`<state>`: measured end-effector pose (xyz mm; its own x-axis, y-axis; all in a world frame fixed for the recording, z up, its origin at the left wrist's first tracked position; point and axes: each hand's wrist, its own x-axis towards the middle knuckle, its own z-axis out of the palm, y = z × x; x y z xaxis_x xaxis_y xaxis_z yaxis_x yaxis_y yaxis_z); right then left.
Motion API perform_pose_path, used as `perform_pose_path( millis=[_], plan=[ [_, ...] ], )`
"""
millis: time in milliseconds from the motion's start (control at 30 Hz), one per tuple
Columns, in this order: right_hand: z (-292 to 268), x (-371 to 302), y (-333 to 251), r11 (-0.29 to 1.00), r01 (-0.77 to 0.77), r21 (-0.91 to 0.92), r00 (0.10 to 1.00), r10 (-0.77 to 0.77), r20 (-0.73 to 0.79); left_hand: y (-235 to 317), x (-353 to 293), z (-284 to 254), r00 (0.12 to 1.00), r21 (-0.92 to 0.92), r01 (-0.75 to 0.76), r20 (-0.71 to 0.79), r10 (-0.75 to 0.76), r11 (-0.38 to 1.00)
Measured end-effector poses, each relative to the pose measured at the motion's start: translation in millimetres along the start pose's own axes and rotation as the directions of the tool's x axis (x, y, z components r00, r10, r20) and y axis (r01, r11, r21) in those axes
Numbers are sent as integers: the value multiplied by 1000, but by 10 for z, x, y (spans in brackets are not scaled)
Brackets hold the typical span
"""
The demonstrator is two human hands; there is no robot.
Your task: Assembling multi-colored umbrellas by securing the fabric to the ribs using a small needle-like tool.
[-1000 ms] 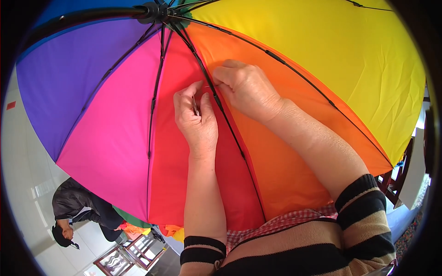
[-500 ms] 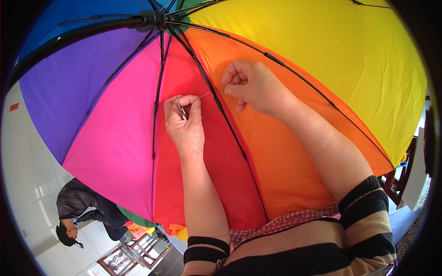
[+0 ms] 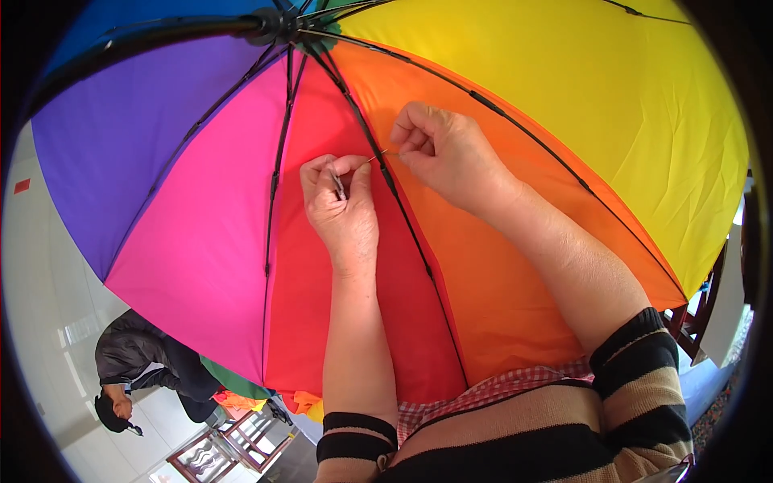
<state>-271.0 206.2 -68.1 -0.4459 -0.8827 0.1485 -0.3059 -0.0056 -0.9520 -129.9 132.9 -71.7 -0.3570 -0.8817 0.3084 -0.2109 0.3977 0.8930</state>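
A rainbow-coloured umbrella point(image 3: 475, 266) is spread open with its inside and black ribs facing me. Over the red panel, my left hand point(image 3: 345, 213) pinches a thin needle point(image 3: 376, 157) between thumb and forefinger. A small silvery metal tool point(image 3: 338, 187) is tucked in the same palm; its kind is mostly hidden. The needle's tip points right, across a black rib point(image 3: 390, 181). Just right of that tip, over the orange panel, my right hand point(image 3: 455, 161) is closed in a pinch on what looks like a fine thread, barely visible.
The black umbrella shaft point(image 3: 153, 39) runs from the upper left to the hub point(image 3: 274, 28). Beyond the canopy at lower left, a person in a dark jacket point(image 3: 133, 346) bends forward near wooden furniture point(image 3: 201, 459). More dark wooden furniture point(image 3: 688, 322) stands at the right edge.
My left hand has moved right and slightly up, bringing the needle across the rib close to my right fingers. My right hand stays nearly in place. The canopy has shifted slightly in view.
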Motion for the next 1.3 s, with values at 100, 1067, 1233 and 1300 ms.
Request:
perform_pose_path(
  millis=[100,1067,1233,1300],
  plan=[
    [18,-112,-171,981,125,-150,988,-137,-67,-51,-75,10,1000,-34,11,-2,-11,999],
    [-13,117,-118,990,-16,-142,991,35,131,12,-17,43,995,-48,95,-23,-96,994],
    [-163,171,-198,990,-92,-110,938,123,323,-15,-7,33,998,-38,65,-22,-66,997],
    [-107,161,-54,984,121,-129,973,-91,214,-22,-6,47,999,-30,44,-25,-44,999]
  ],
)
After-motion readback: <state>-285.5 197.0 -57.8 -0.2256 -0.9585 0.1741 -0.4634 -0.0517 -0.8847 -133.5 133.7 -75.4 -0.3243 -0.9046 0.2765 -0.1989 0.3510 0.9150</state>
